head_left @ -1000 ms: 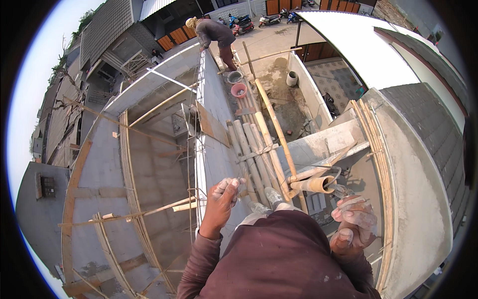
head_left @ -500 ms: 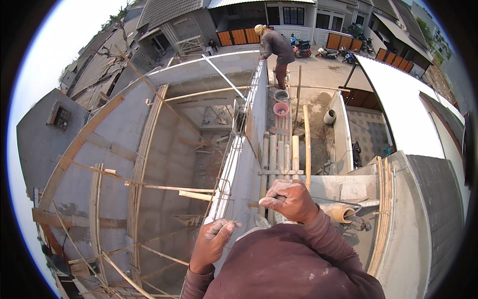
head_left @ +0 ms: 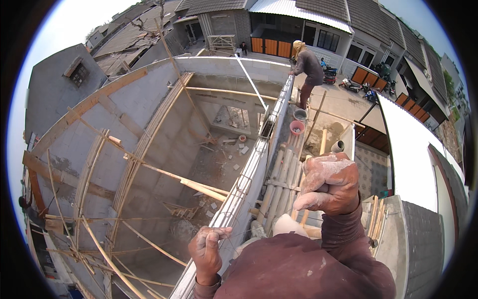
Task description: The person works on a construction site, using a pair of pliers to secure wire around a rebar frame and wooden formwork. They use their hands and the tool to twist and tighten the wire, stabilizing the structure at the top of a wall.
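My left hand [head_left: 206,253] is closed in a pinch beside the white block wall [head_left: 226,214]. Close to its fingertips runs a thin dark line like wire, but whether it sits between them I cannot make out. Over the bamboo scaffold poles [head_left: 280,187], my dusty right hand [head_left: 331,183] is raised with its fingers curled and thumb pressed in. Anything held there is hidden. Along the wall top, between my hands and the far end, lie thin steel reinforcing bars [head_left: 242,185] with bent loops.
A co-worker [head_left: 309,70] bends over the wall's far end. Near their feet are a pink bucket [head_left: 297,128] and a grey bucket [head_left: 299,114]. Left of the wall drops a deep room with rubble on its floor [head_left: 226,164]. Bamboo poles [head_left: 204,189] cross that opening.
My right hand has risen and moved right, farther from the left hand. My left hand stays low by the wall, still pinched. The whole view has turned somewhat to the left.
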A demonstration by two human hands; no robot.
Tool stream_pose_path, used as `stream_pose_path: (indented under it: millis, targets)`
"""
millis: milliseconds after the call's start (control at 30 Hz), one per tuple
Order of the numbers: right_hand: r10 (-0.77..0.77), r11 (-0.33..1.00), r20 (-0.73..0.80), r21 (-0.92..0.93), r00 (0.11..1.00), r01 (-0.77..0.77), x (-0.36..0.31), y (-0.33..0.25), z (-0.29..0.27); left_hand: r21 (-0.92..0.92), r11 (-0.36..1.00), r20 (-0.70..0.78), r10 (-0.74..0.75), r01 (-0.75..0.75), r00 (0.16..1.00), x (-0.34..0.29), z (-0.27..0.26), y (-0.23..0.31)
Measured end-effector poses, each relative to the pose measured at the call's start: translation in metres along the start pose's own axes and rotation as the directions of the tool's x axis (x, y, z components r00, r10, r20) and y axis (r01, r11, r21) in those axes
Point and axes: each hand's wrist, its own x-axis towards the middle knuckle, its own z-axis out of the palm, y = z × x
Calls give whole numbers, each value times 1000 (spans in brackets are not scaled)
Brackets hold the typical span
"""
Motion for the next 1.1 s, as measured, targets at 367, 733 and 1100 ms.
stream_pose_path:
  millis: [367,733,1100]
  targets:
    - [528,823,-522,509,669,-253,-6,151,-98,127,964,-461,-153,235,874,-47,-68,29]
    - [218,922,-54,338,974,-187,45,101,167,106,989,-941,66,103,332,-210,-65,47]
    - [-163,634,701,614,695,-471,-64,10,278,890,-97,-381,377,445,844,-152,-20,16]
